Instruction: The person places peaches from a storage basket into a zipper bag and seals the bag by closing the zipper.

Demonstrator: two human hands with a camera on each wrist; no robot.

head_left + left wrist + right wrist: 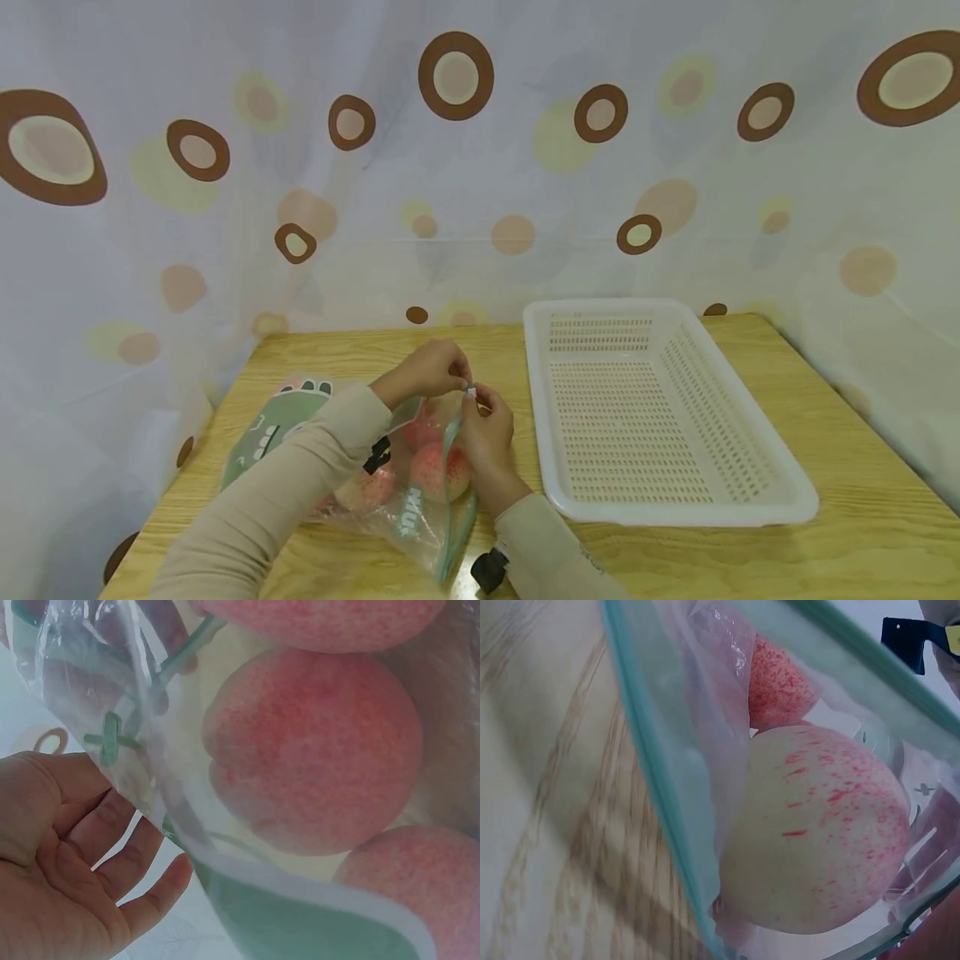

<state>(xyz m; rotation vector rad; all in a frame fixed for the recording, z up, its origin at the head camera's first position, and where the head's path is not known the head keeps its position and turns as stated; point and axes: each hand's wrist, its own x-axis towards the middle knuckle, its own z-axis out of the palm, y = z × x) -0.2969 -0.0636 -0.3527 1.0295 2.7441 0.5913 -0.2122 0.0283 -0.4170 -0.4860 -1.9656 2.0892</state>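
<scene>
A clear zip bag with a green cartoon print and teal zip edges lies on its side, its mouth facing right. Inside are several pink and cream peaches, one of them close behind the mouth. The two zip edges stand apart in the right wrist view. At the bag's far corner my left hand pinches the end of the zip, where a small pale slider shows. My right hand pinches the same corner from the near side, its fingertips beside the left ones.
To the right of the bag stands a white plastic basket with slotted walls and floor. Everything rests on a wooden table. A patterned cloth hangs behind the table's far edge. Dark straps sit at both wrists.
</scene>
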